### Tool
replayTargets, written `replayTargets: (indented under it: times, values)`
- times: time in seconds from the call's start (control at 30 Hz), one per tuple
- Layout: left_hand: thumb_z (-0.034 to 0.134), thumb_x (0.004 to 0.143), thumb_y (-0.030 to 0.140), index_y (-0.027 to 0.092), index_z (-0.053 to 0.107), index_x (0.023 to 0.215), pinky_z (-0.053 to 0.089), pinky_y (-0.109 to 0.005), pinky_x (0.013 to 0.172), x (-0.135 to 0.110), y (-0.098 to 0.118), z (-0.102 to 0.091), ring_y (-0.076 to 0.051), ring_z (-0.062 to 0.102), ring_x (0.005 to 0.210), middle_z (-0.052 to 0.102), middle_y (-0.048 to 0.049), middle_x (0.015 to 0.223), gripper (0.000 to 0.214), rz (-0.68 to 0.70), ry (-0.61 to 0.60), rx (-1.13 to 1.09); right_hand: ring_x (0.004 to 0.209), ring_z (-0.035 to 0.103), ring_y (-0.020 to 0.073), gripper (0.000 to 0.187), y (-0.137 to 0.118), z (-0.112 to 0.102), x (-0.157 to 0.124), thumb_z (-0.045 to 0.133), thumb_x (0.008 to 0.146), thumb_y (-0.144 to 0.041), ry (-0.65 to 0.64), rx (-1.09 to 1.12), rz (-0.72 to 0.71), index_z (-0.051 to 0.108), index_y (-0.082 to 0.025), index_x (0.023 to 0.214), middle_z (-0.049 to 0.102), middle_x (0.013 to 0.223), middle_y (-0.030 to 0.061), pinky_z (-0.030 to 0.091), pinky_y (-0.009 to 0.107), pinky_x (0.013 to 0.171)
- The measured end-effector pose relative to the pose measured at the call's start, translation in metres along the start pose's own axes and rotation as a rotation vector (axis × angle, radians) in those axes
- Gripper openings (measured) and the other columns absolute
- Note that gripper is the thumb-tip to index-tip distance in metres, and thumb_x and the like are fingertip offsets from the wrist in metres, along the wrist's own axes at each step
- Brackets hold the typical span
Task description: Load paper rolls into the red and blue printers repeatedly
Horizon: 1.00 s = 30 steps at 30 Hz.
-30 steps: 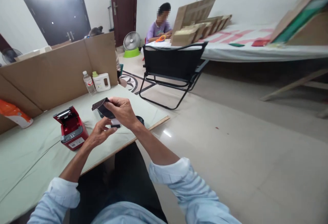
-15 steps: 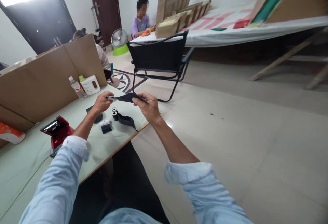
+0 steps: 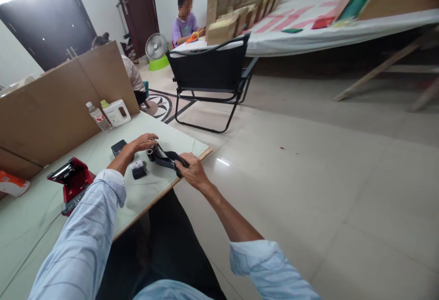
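A black ribbon strip (image 3: 166,158) lies stretched across the near corner of the green-topped table (image 3: 41,217). My right hand (image 3: 191,171) is closed on its near end at the table edge. My left hand (image 3: 143,142) rests over its far end, where small black spools (image 3: 151,152) sit; its fingers curl down on them. A small black-and-white cartridge (image 3: 138,169) lies just beside my left wrist. A red label printer (image 3: 72,183) with its lid open stands further left on the table.
A cardboard screen (image 3: 61,103) backs the table, with a water bottle (image 3: 97,117) and a white jug (image 3: 116,112) before it. A black folding chair (image 3: 209,80) stands on the tiled floor. A seated person (image 3: 185,18) is at a long white table (image 3: 308,34).
Both hands held the black strip up and pulled it apart, then lowered it onto the table. The view swung left and down.
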<state>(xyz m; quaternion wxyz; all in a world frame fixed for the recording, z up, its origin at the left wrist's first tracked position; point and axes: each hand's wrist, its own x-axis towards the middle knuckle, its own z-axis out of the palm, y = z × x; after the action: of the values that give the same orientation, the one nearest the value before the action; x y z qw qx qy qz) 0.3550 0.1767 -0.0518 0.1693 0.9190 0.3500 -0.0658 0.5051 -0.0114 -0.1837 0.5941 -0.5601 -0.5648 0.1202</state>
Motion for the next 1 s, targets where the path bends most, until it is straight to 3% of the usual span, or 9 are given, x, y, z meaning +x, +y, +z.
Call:
replayTargets:
  times: [0.17,0.33,0.43,0.7,0.87,1.0]
  values:
    - [0.067,0.086,0.039,0.016,0.059,0.149,0.049,-0.042,0.116,-0.015,-0.002,0.003,-0.032,0.060,0.138,0.056,-0.0165,0.158,0.068,-0.016,0.058,-0.127,0.092,0.067,0.0277,0.017,0.000,-0.003,-0.011,0.060,0.093,-0.031,0.065,-0.009,-0.025,0.075,-0.023,0.091,0.076,0.092,0.0096,0.054,0.043,0.091]
    - [0.074,0.075,0.024,0.018,0.052,0.153,0.059,-0.041,0.097,-0.044,-0.001,0.010,-0.028,0.072,0.108,0.062,-0.0190,0.147,0.082,-0.011,0.176,-0.147,0.093,0.068,0.0286,0.020,0.000,-0.009,-0.019,0.060,0.094,-0.030,0.058,-0.080,-0.037,0.078,-0.023,0.096,0.078,0.093,0.0100,0.054,0.046,0.096]
    - [0.073,0.070,0.013,0.021,0.051,0.150,0.057,-0.039,0.094,-0.059,0.007,0.019,-0.028,0.071,0.104,0.069,-0.0161,0.135,0.084,-0.067,0.227,-0.042,0.096,0.068,0.0292,0.022,-0.001,-0.012,-0.026,0.059,0.094,-0.030,0.058,-0.108,-0.066,0.078,-0.022,0.102,0.078,0.097,0.0105,0.052,0.050,0.102]
    - [0.066,0.087,0.020,0.025,0.054,0.135,0.051,-0.037,0.087,-0.077,0.039,0.046,-0.032,0.071,0.108,0.076,-0.0103,0.111,0.050,-0.269,0.334,0.127,0.112,0.069,0.0329,0.036,-0.003,-0.012,-0.047,0.062,0.096,-0.036,0.084,-0.138,-0.080,0.072,-0.020,0.126,0.076,0.116,0.0144,0.055,0.054,0.104]
    - [0.066,0.086,0.014,0.025,0.061,0.130,0.052,-0.039,0.092,-0.094,0.047,0.040,-0.030,0.070,0.113,0.076,-0.0092,0.116,0.045,-0.189,0.400,0.087,0.126,0.064,0.0357,0.062,-0.010,-0.016,-0.056,0.070,0.093,-0.050,0.157,-0.107,-0.050,0.058,-0.020,0.147,0.064,0.138,0.0189,0.054,0.059,0.111]
    - [0.070,0.086,0.014,0.024,0.069,0.124,0.054,-0.039,0.094,-0.120,0.056,0.027,-0.028,0.071,0.107,0.075,-0.0087,0.118,0.039,-0.065,0.485,0.062,0.126,0.065,0.0355,0.068,-0.033,-0.018,-0.060,0.073,0.093,-0.050,0.173,-0.057,-0.092,0.052,-0.022,0.152,0.060,0.143,0.0192,0.056,0.060,0.110]
